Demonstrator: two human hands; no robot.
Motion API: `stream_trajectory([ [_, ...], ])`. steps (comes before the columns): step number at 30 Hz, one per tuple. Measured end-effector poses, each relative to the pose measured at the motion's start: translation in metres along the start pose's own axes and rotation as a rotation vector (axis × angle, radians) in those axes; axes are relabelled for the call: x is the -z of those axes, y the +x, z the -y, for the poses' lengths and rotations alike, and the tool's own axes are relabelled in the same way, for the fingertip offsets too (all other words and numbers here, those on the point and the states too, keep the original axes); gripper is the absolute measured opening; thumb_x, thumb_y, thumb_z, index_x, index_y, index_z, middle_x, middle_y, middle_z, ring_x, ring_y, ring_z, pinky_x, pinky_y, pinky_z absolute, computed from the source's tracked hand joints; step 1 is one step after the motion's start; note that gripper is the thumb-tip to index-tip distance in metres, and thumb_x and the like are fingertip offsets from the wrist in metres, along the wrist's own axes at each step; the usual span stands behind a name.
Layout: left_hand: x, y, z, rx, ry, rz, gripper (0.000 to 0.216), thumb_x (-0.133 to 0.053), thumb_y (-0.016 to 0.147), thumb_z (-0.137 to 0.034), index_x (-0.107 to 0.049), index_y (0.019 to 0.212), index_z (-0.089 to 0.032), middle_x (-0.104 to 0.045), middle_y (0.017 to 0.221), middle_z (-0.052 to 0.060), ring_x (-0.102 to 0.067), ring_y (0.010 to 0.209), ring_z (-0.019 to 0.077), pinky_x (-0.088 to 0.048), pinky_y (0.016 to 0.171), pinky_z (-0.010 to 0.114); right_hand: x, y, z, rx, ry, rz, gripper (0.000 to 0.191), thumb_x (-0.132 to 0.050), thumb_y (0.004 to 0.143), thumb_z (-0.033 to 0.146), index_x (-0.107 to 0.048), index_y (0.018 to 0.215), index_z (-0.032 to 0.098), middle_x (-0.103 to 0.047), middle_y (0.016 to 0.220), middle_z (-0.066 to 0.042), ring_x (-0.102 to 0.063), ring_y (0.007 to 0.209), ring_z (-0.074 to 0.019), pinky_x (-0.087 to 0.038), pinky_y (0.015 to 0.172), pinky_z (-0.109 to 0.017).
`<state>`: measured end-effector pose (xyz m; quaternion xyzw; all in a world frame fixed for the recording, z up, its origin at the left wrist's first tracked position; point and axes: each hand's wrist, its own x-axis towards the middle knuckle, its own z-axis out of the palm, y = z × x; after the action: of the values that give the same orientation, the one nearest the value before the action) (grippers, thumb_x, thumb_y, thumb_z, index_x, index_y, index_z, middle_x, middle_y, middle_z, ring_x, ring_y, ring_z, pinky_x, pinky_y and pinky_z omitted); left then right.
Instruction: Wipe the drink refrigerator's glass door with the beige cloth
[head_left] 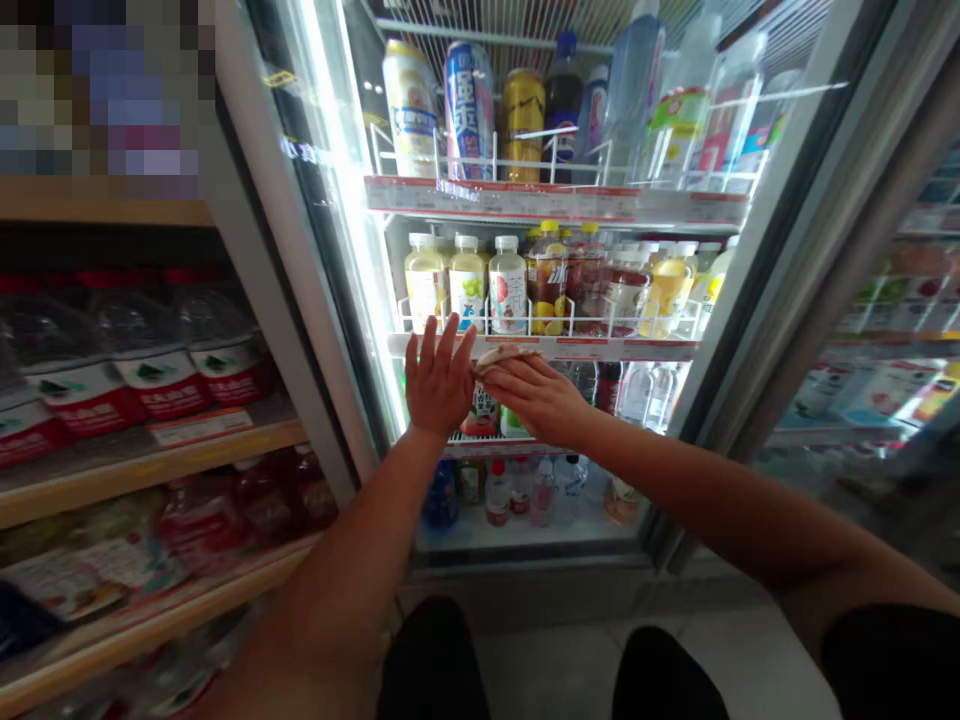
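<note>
My left hand (441, 380) is raised with its fingers spread, and its palm seems to rest on the glass door (409, 505) of a lit drinks fridge. Just to its right, my right hand (541, 400) presses a pale, crumpled cloth (510, 355) against the same glass. The cloth sticks out above the fingers, and the rest of it is hidden under the hand. Both hands are in front of the middle shelf edge (622, 348), their inner sides nearly touching. Behind the glass, bottles with white caps (508, 285) stand just above the hands.
Tall cans (469, 110) and large bottles fill the top fridge shelf; small bottles (497, 492) stand at the bottom. On the left is a wooden shelf (277, 440) with red-labelled water bottles (217, 350). A metal door frame (817, 330) and another fridge section are on the right.
</note>
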<state>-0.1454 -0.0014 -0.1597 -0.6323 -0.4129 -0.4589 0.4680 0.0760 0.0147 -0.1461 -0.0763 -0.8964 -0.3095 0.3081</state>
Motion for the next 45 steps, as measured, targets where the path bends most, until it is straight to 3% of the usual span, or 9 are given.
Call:
stream_trajectory([
  [4, -0.001, -0.001, 0.001, 0.017, -0.010, 0.012, 0.052, -0.044, 0.103, -0.022, -0.048, 0.155, -0.022, -0.042, 0.163, 0.007, -0.014, 0.160, 0.0211, -0.011, 0.132, 0.045, -0.012, -0.003, 0.009, -0.040, -0.009, -0.019, 0.044, -0.051, 0.098, 0.013, -0.061, 0.141, 0.014, -0.062, 0.148, -0.011, -0.050, 0.143, -0.0278, -0.039, 0.120, -0.050],
  [9, 0.000, 0.000, 0.000, -0.013, 0.011, -0.019, 0.053, -0.044, 0.102, -0.018, -0.047, 0.155, -0.021, -0.043, 0.162, 0.007, -0.013, 0.159, 0.0202, -0.012, 0.132, 0.043, -0.036, -0.017, 0.027, 0.175, 0.046, 0.109, 0.034, -0.052, 0.102, 0.018, -0.068, 0.131, 0.014, -0.067, 0.143, -0.008, -0.055, 0.138, -0.0252, -0.043, 0.117, -0.044],
  [17, -0.002, -0.002, 0.001, 0.050, -0.046, 0.037, 0.053, -0.045, 0.102, -0.019, -0.048, 0.155, -0.023, -0.042, 0.163, 0.006, -0.015, 0.159, 0.0222, -0.010, 0.132, 0.047, -0.053, -0.022, 0.038, 0.250, 0.077, 0.103, 0.030, -0.056, 0.101, 0.019, -0.070, 0.126, 0.010, -0.069, 0.139, -0.012, -0.058, 0.135, -0.0250, -0.046, 0.111, -0.042],
  [20, -0.001, -0.001, 0.001, 0.023, -0.025, 0.010, 0.054, -0.047, 0.101, -0.018, -0.047, 0.155, -0.023, -0.042, 0.163, 0.006, -0.015, 0.159, 0.0212, -0.010, 0.133, 0.045, -0.046, -0.022, 0.031, 0.256, 0.065, 0.096, 0.031, -0.053, 0.103, 0.019, -0.069, 0.128, 0.011, -0.070, 0.138, -0.012, -0.058, 0.136, -0.0225, -0.046, 0.112, -0.040],
  [26, 0.001, 0.001, 0.000, -0.014, 0.014, -0.018, 0.052, -0.045, 0.102, -0.018, -0.048, 0.154, -0.021, -0.043, 0.162, 0.007, -0.014, 0.159, 0.0208, -0.013, 0.132, 0.045, -0.024, -0.033, 0.010, 0.043, 0.019, -0.005, 0.047, -0.053, 0.097, 0.012, -0.060, 0.143, 0.013, -0.064, 0.146, -0.013, -0.050, 0.143, -0.0271, -0.039, 0.120, -0.050],
  [31, -0.001, -0.001, 0.001, 0.024, -0.051, 0.004, 0.053, -0.046, 0.101, -0.019, -0.049, 0.154, -0.022, -0.043, 0.162, 0.007, -0.015, 0.159, 0.0216, -0.012, 0.132, 0.046, -0.023, -0.058, 0.009, 0.141, 0.017, 0.067, 0.043, -0.056, 0.097, 0.014, -0.064, 0.139, 0.016, -0.067, 0.143, -0.010, -0.055, 0.139, -0.0229, -0.044, 0.116, -0.043],
  [37, -0.001, -0.001, 0.002, 0.028, -0.042, 0.025, 0.054, -0.048, 0.100, -0.019, -0.048, 0.154, -0.023, -0.042, 0.162, 0.008, -0.013, 0.159, 0.0225, -0.011, 0.132, 0.049, 0.000, -0.069, -0.005, -0.062, -0.097, -0.079, 0.046, -0.052, 0.097, 0.011, -0.061, 0.142, 0.013, -0.067, 0.143, -0.011, -0.055, 0.137, -0.0256, -0.039, 0.119, -0.047],
  [42, 0.001, 0.001, 0.001, -0.019, -0.011, -0.028, 0.056, -0.048, 0.101, -0.018, -0.045, 0.157, -0.023, -0.041, 0.163, 0.008, -0.014, 0.159, 0.0201, -0.013, 0.132, 0.045, 0.007, -0.091, -0.012, 0.006, -0.091, -0.018, 0.046, -0.048, 0.099, 0.011, -0.060, 0.143, 0.015, -0.066, 0.144, -0.009, -0.054, 0.139, -0.0243, -0.042, 0.117, -0.044],
  [45, 0.000, 0.001, 0.001, -0.019, 0.016, -0.022, 0.057, -0.048, 0.101, -0.019, -0.044, 0.157, -0.024, -0.041, 0.163, 0.008, -0.015, 0.159, 0.0205, -0.013, 0.132, 0.046, 0.012, -0.102, -0.019, -0.065, -0.135, -0.059, 0.047, -0.049, 0.099, 0.011, -0.059, 0.144, 0.015, -0.067, 0.142, -0.009, -0.055, 0.138, -0.0260, -0.041, 0.118, -0.047],
])
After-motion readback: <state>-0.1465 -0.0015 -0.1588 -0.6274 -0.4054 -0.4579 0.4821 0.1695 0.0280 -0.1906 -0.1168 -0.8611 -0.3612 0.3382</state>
